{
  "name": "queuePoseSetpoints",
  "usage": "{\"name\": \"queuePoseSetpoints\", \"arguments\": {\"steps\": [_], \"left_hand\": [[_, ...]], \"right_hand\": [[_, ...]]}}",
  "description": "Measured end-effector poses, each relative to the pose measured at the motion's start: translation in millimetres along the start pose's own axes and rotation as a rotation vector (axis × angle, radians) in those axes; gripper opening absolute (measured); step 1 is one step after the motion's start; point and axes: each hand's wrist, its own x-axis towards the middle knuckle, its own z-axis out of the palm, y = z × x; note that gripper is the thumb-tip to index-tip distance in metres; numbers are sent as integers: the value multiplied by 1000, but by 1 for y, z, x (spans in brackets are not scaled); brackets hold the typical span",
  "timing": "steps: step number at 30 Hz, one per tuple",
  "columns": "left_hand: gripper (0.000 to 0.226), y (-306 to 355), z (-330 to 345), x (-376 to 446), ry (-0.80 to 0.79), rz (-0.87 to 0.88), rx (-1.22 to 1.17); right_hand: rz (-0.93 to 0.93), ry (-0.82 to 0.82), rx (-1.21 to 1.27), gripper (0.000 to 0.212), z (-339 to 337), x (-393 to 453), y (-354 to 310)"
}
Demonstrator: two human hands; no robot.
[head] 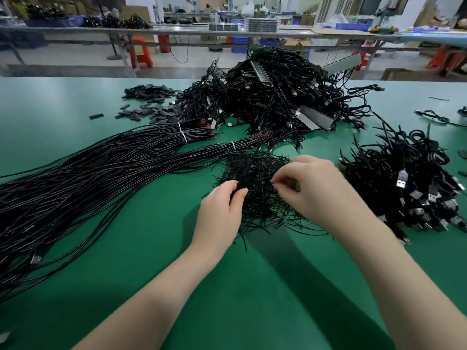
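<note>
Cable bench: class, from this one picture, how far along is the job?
Seemingly done: the coiled cables heaped at the right. In hand: the left hand and right hand each pinch thin ties from the loose pile. Apparently left: the long straight cables at the left and the big tangled heap behind.

the bench [75, 102] is covered in a smooth green mat with a soft sheen. the thin strands [255, 173] are sheathed in black plastic, slightly glossy. the long cables [101, 168] are coated in smooth black plastic and bound with white ties [184, 136]; bare coppery wire is seen at their ends. bright metal is shown by the plugs [402, 179]. the flat sleeves [151, 93] are seen as matt dark grey plastic.
</note>
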Motion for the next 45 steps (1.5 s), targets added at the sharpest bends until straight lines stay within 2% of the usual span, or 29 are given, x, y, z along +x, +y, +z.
{"name": "queuePoseSetpoints", "arguments": {"steps": [3,8,13,15,17,20,23,25,28,30,33,37,39,42,45], "left_hand": [[17,6,1,-5,-63,96,115],[26,11,1,-7,-89,85,182],[21,15,2,-11,-140,118,224],[16,18,1,-12,-126,208,325],[6,17,-1,-10,-71,390,533],[16,19,-2,-9,-12,630,576],[26,24,-3,-13,-126,738,459],[30,29,-4,-14,-287,683,262],[20,33,-6,-15,-468,468,-27],[13,36,-6,-17,-492,305,-245],[13,34,-5,-14,-465,84,-503],[20,32,0,-13,-404,-167,-854],[23,33,1,-9,-375,-322,-985],[24,30,1,-3,-291,-445,-893],[28,28,4,-5,-193,-479,-751]], "right_hand": [[-85,-1,-20,15,11,-1,-13],[-140,-8,-76,15,17,-3,-15],[-209,50,-119,8,19,-4,-12],[-194,-22,-141,12,20,-3,-10],[-152,-99,-156,16,17,-1,-4],[-63,-178,14,9,3,0,8],[101,-426,413,6,-16,-2,31],[183,-560,682,3,-20,-6,45],[237,-641,993,9,-8,-12,58],[283,-656,1211,10,5,-12,57],[313,-573,1371,32,21,-8,52],[293,-394,1290,9,29,-3,39],[249,-264,1110,6,32,0,31],[220,-89,847,9,38,4,20],[177,-46,684,21,41,3,15]]}}
